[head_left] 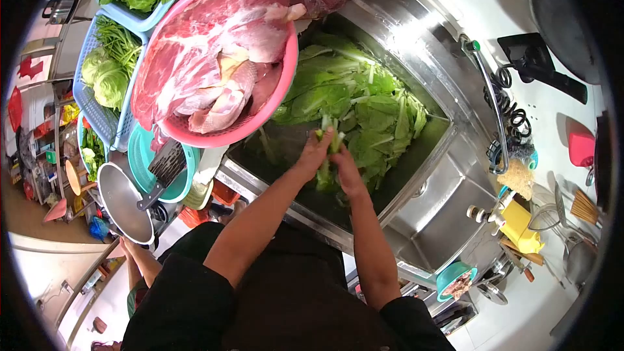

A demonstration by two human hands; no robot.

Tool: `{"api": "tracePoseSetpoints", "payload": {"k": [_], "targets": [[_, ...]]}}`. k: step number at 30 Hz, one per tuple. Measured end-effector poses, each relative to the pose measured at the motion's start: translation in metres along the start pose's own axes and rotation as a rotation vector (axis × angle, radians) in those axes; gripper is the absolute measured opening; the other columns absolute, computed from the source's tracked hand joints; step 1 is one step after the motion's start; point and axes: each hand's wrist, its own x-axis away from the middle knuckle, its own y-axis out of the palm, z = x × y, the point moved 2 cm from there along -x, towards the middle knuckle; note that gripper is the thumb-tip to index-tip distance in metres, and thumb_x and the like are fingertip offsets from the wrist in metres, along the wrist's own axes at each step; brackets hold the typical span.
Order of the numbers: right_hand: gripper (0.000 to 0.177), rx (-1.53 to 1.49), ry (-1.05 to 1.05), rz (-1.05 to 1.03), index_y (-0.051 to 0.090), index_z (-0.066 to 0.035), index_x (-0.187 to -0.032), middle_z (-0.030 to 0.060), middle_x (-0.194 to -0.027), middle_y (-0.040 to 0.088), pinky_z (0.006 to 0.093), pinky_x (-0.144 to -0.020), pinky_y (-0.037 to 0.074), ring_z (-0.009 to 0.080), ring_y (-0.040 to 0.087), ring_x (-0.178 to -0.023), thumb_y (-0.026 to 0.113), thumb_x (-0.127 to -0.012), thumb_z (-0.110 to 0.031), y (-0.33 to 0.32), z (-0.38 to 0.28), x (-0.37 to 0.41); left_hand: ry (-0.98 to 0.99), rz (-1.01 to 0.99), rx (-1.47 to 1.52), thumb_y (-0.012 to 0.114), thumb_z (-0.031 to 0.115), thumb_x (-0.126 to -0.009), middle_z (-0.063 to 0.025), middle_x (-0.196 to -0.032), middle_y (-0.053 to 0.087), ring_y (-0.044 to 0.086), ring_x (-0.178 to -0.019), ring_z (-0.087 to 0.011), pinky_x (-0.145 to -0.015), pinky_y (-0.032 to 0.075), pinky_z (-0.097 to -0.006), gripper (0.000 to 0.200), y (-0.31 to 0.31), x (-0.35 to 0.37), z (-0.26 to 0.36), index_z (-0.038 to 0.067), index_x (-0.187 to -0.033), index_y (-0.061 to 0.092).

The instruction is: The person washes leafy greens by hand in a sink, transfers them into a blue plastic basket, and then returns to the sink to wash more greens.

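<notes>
Leafy green vegetables (pixel 383 117) fill much of the water-filled sink basin (pixel 416 172). Over the near part of that basin, my left hand (pixel 315 151) is closed around pale green stalks (pixel 327 131). Close on its right, my right hand (pixel 344 166) has its fingers curled at the same greens; what it grips is too small to make out. Beyond my left hand stands a pink basket (pixel 244 131) heaped with raw meat (pixel 214 39), a poultry leg among it.
An empty steel basin (pixel 432 211) adjoins on the right, below a faucet (pixel 487 91). At left are a teal colander (pixel 140 156) with a cleaver (pixel 168 164), a metal bowl (pixel 123 205) and blue vegetable baskets (pixel 123 123). Another person's arm (pixel 140 260) shows at lower left.
</notes>
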Motion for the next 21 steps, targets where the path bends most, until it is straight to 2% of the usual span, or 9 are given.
{"api": "tracePoseSetpoints", "payload": {"k": [4,7,9,10,11,12,14,16,21], "targets": [[0.067,-0.435,0.115,0.029,0.039,-0.005,-0.145,0.0088,-0.137,0.05,0.0365,-0.104,0.038,0.0265,0.05,-0.12,0.055,-0.096,-0.046,-0.006,0.009,0.005,0.02,-0.206,-0.141,0.036,0.083,-0.083,-0.0224,-0.157,0.021,0.029,-0.142,-0.034,-0.115,0.023,-0.0504,0.106,0.006,-0.016,-0.003,0.008,-0.155,0.018],[0.06,-0.442,0.147,0.046,0.04,-0.005,-0.145,0.0063,-0.136,0.05,0.0332,-0.106,0.036,0.02,0.047,-0.124,0.054,-0.099,-0.041,-0.005,0.004,-0.002,-0.214,-0.213,0.006,0.027,0.081,-0.087,-0.0212,-0.153,0.031,0.03,-0.141,-0.034,-0.112,0.028,-0.0483,0.095,-0.001,0.002,0.027,0.015,-0.155,0.024],[0.054,-0.102,0.004,0.072,0.045,-0.003,-0.14,0.0082,-0.131,0.055,0.0334,-0.099,0.042,0.0197,0.053,-0.117,0.058,-0.098,-0.034,0.001,0.004,-0.014,0.275,-0.184,-0.347,0.032,0.073,-0.092,-0.0191,-0.15,0.037,0.037,-0.137,-0.0318,-0.111,0.031,-0.0448,0.085,-0.017,-0.02,-0.011,0.012,-0.153,0.028],[0.051,0.067,-0.065,0.084,0.047,-0.002,-0.137,0.0092,-0.128,0.057,0.0335,-0.096,0.045,0.0195,0.056,-0.114,0.06,-0.097,-0.031,0.003,0.002,-0.019,0.284,-0.239,-0.271,0.037,0.067,-0.094,-0.0184,-0.15,0.037,0.038,-0.136,-0.0315,-0.111,0.031,-0.0436,0.081,-0.022,-0.022,-0.014,0.012,-0.153,0.03],[0.048,-0.017,0.01,0.112,0.05,-0.001,-0.134,0.0094,-0.123,0.059,0.0338,-0.09,0.047,0.0197,0.058,-0.108,0.061,-0.096,-0.028,-0.001,0.001,-0.024,0.29,-0.295,-0.194,0.041,0.061,-0.096,-0.0176,-0.151,0.038,0.038,-0.136,-0.0312,-0.111,0.032,-0.0424,0.076,-0.026,-0.025,-0.016,0.011,-0.152,0.031],[0.045,-0.101,0.085,0.142,0.052,0.0,-0.131,0.0096,-0.119,0.061,0.034,-0.085,0.05,0.0198,0.061,-0.102,0.063,-0.095,-0.025,-0.01,-0.005,-0.027,0.057,-0.414,0.133,0.047,0.054,-0.097,-0.0171,-0.153,0.035,0.037,-0.137,-0.0316,-0.112,0.03,-0.0418,0.072,-0.027,-0.023,0.006,0.011,-0.152,0.031],[0.036,-0.371,0.149,0.097,0.059,0.001,-0.12,0.008,-0.102,0.067,0.0353,-0.069,0.055,0.0206,0.066,-0.084,0.064,-0.093,-0.022,-0.04,0.006,-0.039,-0.077,-0.505,0.262,0.057,0.042,-0.095,-0.0168,-0.154,0.033,0.035,-0.139,-0.032,-0.113,0.03,-0.0416,0.07,-0.034,-0.028,0.012,0.01,-0.152,0.031],[0.038,-0.45,0.206,0.13,0.058,0.001,-0.122,0.0088,-0.103,0.067,0.0367,-0.073,0.055,0.0222,0.067,-0.086,0.062,-0.093,-0.023,-0.06,0.005,-0.036,0.134,-0.454,-0.123,0.066,0.034,-0.092,-0.0173,-0.153,0.035,0.036,-0.139,-0.0319,-0.113,0.031,-0.0423,0.074,-0.051,-0.046,-0.004,0.009,-0.152,0.03],[0.042,-0.598,0.203,0.196,0.056,-0.001,-0.126,0.0115,-0.11,0.065,0.0397,-0.08,0.055,0.0255,0.065,-0.094,0.062,-0.093,-0.026,-0.055,-0.034,-0.009,0.231,-0.477,-0.549,0.07,0.037,-0.086,-0.0166,-0.143,0.048,0.047,-0.131,-0.0318,-0.106,0.039,-0.0425,0.074,-0.035,-0.031,-0.031,0.006,-0.146,0.04]]}}
